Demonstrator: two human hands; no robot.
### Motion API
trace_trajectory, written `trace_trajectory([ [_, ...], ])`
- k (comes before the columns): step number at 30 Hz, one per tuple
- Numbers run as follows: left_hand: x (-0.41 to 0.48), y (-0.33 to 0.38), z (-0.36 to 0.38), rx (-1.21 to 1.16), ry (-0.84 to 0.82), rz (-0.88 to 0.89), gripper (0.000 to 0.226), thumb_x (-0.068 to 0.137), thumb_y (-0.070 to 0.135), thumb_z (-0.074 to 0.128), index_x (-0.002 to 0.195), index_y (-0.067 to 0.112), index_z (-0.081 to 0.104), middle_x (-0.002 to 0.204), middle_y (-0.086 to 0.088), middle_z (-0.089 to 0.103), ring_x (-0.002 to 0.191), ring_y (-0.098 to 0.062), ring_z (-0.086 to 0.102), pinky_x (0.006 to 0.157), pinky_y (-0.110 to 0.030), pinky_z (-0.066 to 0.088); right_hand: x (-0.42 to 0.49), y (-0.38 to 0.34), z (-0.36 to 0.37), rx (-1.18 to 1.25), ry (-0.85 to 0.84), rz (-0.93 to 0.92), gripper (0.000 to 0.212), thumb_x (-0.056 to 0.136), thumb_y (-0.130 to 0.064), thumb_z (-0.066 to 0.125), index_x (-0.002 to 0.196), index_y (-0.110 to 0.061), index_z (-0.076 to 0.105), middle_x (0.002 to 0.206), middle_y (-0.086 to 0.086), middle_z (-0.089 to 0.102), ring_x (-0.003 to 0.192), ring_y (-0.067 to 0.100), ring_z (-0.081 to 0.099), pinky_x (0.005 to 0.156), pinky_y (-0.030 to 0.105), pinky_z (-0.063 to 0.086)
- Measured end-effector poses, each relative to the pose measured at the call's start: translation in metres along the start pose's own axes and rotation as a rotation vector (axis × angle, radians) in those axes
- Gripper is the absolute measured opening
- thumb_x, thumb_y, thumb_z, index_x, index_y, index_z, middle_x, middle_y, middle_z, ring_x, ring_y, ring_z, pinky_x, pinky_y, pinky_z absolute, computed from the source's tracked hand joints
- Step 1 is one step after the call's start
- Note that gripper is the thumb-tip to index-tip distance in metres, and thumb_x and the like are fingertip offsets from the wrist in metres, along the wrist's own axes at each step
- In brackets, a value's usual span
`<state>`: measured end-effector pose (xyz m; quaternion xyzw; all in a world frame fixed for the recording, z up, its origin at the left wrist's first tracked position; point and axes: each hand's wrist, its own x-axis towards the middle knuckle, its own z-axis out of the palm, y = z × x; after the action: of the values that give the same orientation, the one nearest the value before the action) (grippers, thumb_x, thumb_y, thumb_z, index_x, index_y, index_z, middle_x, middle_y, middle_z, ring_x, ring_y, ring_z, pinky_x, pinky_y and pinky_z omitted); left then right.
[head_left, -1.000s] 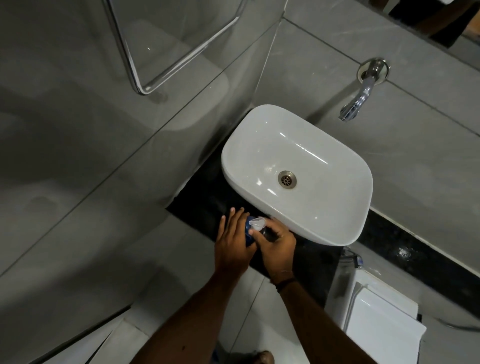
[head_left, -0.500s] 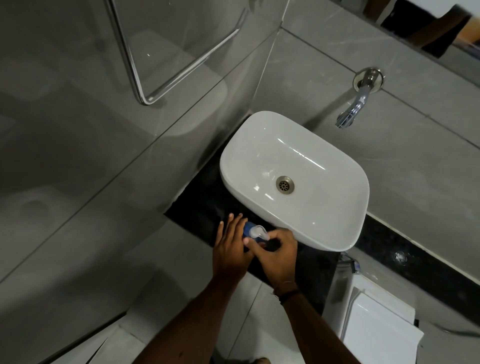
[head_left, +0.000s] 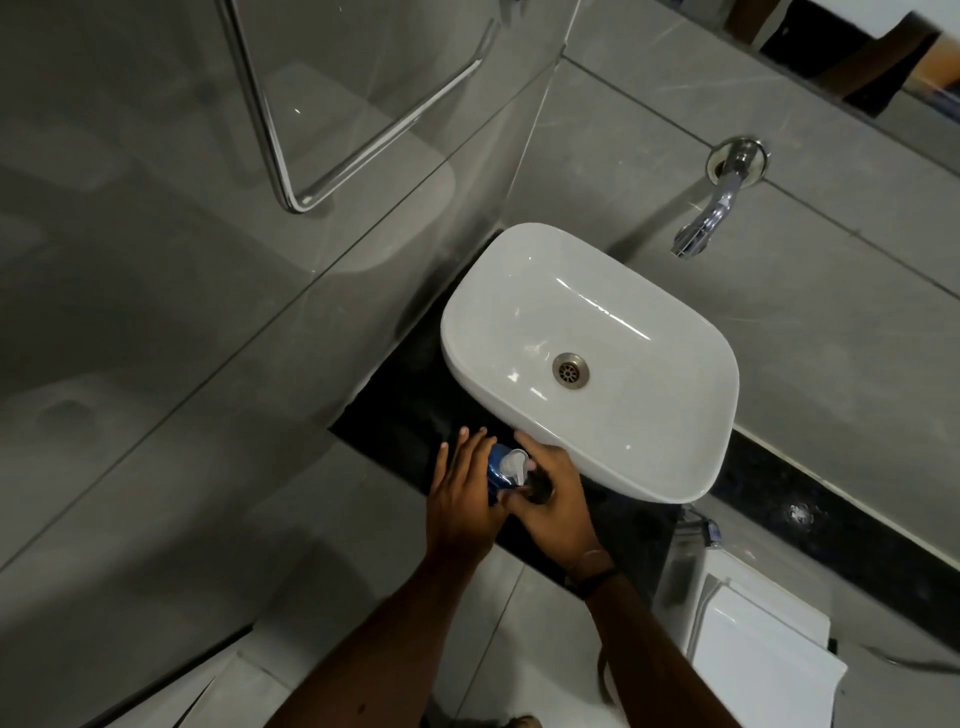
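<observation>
A small blue bottle (head_left: 497, 472) with a white spout (head_left: 514, 462) sits between my two hands, just in front of the white basin (head_left: 649, 457) and above the black counter (head_left: 415, 410). My left hand (head_left: 460, 501) holds the bottle from its left side, fingers stretched along it. My right hand (head_left: 558, 501) is curled round a small dark object (head_left: 540, 482) right beside the spout. What that dark object is cannot be made out.
The basin has a metal drain (head_left: 570, 370), and a chrome tap (head_left: 711, 213) juts from the grey tiled wall behind it. A chrome towel rail (head_left: 363, 150) hangs on the left wall. A white toilet cistern (head_left: 753, 644) stands at the lower right.
Both hands stay in front of the basin with the bottle between them. The right hand's fingers have curled in tighter beside the spout. The view has shifted slightly.
</observation>
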<state>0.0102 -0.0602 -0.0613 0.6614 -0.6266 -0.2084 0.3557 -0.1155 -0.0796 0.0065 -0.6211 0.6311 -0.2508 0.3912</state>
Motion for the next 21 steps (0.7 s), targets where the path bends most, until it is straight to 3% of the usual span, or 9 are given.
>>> trace_trajectory([
  [4,0.000,0.002,-0.001,0.015,0.003,-0.003,0.062,0.094,0.043,0.056,0.139,0.000,0.056,0.146,-0.014,0.058,0.145,-0.032,0.043,0.119,-0.057,0.034,0.012,-0.010,-0.007,-0.075,-0.058,-0.007,0.046,0.082,-0.008,0.081,0.111,-0.043,0.074,0.105,-0.028,0.067,0.108,0.003,0.064,0.105,0.031,0.055],
  [7,0.002,0.004,-0.003,0.019,0.010,-0.007,0.057,0.092,0.031,0.066,0.139,0.000,0.056,0.145,-0.014,0.059,0.145,-0.033,0.043,0.117,-0.059,0.035,0.014,-0.015,-0.006,-0.071,0.014,0.091,0.026,0.075,-0.015,0.090,0.097,-0.027,0.082,0.100,-0.010,0.075,0.094,0.001,0.069,0.096,0.029,0.060],
  [9,0.002,0.005,-0.004,0.023,0.000,-0.009,0.062,0.086,0.024,0.077,0.139,-0.001,0.056,0.146,-0.015,0.059,0.144,-0.034,0.043,0.118,-0.059,0.034,0.014,-0.019,-0.002,-0.064,0.062,0.188,0.022,0.069,-0.026,0.094,0.084,-0.031,0.079,0.093,-0.009,0.078,0.089,0.007,0.073,0.086,0.026,0.061],
  [14,0.001,0.005,-0.001,0.018,0.045,-0.008,0.050,0.090,0.017,0.074,0.135,-0.001,0.060,0.143,-0.014,0.061,0.143,-0.032,0.045,0.118,-0.058,0.036,0.006,-0.026,0.013,-0.092,0.249,0.322,0.031,0.064,-0.050,0.093,0.067,-0.036,0.066,0.071,-0.014,0.072,0.070,0.000,0.068,0.063,0.018,0.052],
  [17,0.000,0.005,0.001,0.013,0.081,0.005,0.042,0.098,0.021,0.058,0.134,-0.001,0.060,0.143,-0.014,0.061,0.143,-0.032,0.046,0.119,-0.056,0.034,0.002,-0.027,0.026,-0.102,0.346,0.330,0.033,0.067,-0.054,0.088,0.071,-0.034,0.062,0.071,-0.012,0.068,0.069,0.004,0.066,0.062,0.022,0.053],
  [21,-0.001,0.004,0.000,0.055,0.031,-0.008,0.049,0.093,0.014,0.071,0.138,0.001,0.057,0.147,-0.011,0.057,0.147,-0.029,0.040,0.121,-0.055,0.031,-0.003,-0.028,0.036,-0.184,0.411,0.259,0.037,0.071,-0.062,0.073,0.066,-0.037,0.047,0.071,-0.011,0.059,0.074,0.014,0.061,0.059,0.024,0.045],
])
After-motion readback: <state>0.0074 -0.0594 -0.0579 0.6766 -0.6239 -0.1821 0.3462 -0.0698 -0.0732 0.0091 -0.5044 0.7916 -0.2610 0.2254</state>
